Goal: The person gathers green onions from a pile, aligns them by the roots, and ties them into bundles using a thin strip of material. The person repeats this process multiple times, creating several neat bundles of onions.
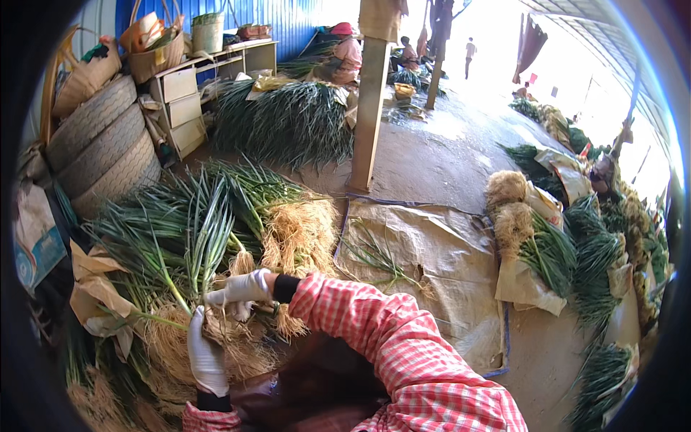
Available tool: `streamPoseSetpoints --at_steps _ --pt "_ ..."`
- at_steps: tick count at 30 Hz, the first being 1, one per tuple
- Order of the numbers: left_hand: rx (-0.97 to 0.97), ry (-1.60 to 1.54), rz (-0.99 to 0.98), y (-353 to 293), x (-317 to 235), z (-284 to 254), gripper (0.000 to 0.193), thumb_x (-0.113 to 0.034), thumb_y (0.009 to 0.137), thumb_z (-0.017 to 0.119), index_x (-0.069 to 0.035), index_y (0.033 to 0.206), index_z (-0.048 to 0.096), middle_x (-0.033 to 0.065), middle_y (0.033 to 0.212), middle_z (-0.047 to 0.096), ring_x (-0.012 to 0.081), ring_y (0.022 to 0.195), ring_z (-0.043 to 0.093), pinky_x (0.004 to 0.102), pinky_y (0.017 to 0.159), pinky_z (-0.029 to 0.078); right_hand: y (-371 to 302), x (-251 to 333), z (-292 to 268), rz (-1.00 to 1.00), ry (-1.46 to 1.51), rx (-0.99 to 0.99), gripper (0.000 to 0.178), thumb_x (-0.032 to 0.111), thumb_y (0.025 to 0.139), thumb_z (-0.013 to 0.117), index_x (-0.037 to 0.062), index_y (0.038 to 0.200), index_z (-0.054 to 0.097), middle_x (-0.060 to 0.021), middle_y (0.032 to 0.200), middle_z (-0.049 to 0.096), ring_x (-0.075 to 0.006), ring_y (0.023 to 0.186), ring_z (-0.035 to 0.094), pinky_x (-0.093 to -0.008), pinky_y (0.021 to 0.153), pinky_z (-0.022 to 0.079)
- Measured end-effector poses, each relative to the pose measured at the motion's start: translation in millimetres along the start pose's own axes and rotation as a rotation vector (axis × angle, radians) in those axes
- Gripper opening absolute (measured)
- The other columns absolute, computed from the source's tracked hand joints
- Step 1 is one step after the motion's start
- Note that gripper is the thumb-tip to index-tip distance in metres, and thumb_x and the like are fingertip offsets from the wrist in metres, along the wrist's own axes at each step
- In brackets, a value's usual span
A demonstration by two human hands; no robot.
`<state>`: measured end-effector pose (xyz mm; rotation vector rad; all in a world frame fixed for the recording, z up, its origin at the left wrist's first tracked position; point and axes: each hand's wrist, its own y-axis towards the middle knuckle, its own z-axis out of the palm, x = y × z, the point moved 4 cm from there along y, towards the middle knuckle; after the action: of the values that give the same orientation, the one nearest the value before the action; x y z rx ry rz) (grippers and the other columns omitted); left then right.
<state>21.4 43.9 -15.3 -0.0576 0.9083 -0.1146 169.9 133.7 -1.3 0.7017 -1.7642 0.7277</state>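
Both my hands wear white gloves and meet low in front of me, over a heap of green onions (165, 223) with long green leaves and stringy tan roots. My left hand (205, 358) is closed at the root end of a green onion (175, 294), its leaves slanting up and away to the left. Reaching in from the right, my right hand (241, 289) pinches at the lower stems just above the left one; its fingertips are partly hidden among stalks and roots. Beyond it lies a pile of onions with a thick mass of roots (301, 234).
A woven sheet (432, 252) covers the floor to the right, with a loose onion (389, 266) on it. A wooden post (371, 115) rises behind it. Stacked tires (108, 144) stand at left; wrapped onion bundles (551, 248) line the right. People sit farther back.
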Motion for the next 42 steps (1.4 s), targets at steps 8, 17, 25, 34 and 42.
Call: streamPoseSetpoints --at_steps 8,17,25,34,42 --pt "-0.051 0.068 0.096 -11.7 -8.5 11.7 0.034 -0.024 0.099 0.053 0.0 0.123 0.058 0.0057 0.113 0.063 0.0133 0.102 0.059 0.0284 0.091 0.045 24.9 28.1 30.3 -0.15 0.445 -0.338 0.037 0.035 0.086 0.071 -0.0004 0.097 0.069 -0.0042 0.082 0.068 -0.0111 0.069 0.061 -0.0272 0.062 0.049" --pt "-0.186 0.053 0.052 -16.1 0.4 -1.3 0.035 -0.029 0.096 0.058 -0.005 0.122 0.06 0.0041 0.116 0.063 0.0131 0.104 0.057 0.0289 0.093 0.044 44.8 -19.6 14.0 0.082 0.221 -0.535 0.028 0.023 0.071 0.074 -0.0019 0.085 0.072 -0.0105 0.079 0.07 -0.019 0.068 0.065 -0.0319 0.063 0.052" --pt "-0.194 0.044 0.039 -21.9 -3.0 12.5 0.036 -0.03 0.096 0.059 -0.004 0.121 0.058 0.0042 0.113 0.063 0.0145 0.1 0.059 0.0312 0.091 0.047 30.6 6.9 20.9 0.065 0.122 -0.614 0.041 0.03 0.078 0.065 -0.0033 0.102 0.067 -0.0191 0.085 0.069 -0.0276 0.078 0.068 -0.0349 0.071 0.052" --pt "-0.123 0.042 0.0 -4.9 2.0 7.1 0.031 -0.03 0.097 0.058 -0.005 0.115 0.06 0.0019 0.104 0.062 0.0121 0.094 0.058 0.0286 0.086 0.047 36.9 3.9 16.9 0.144 -0.241 -0.671 0.036 0.023 0.08 0.058 -0.0052 0.101 0.068 -0.0257 0.097 0.068 -0.0369 0.093 0.068 -0.0399 0.079 0.053" --pt "0.205 1.026 0.734 -53.2 -31.7 8.7 0.048 -0.019 0.101 0.045 0.004 0.143 0.038 0.0162 0.142 0.047 0.0267 0.131 0.045 0.0363 0.109 0.035 9.1 -4.3 -59.1 0.175 -0.818 -0.919 0.029 0.03 0.08 0.069 0.0055 0.095 0.067 -0.0169 0.083 0.069 -0.0347 0.076 0.069 -0.0431 0.066 0.055"
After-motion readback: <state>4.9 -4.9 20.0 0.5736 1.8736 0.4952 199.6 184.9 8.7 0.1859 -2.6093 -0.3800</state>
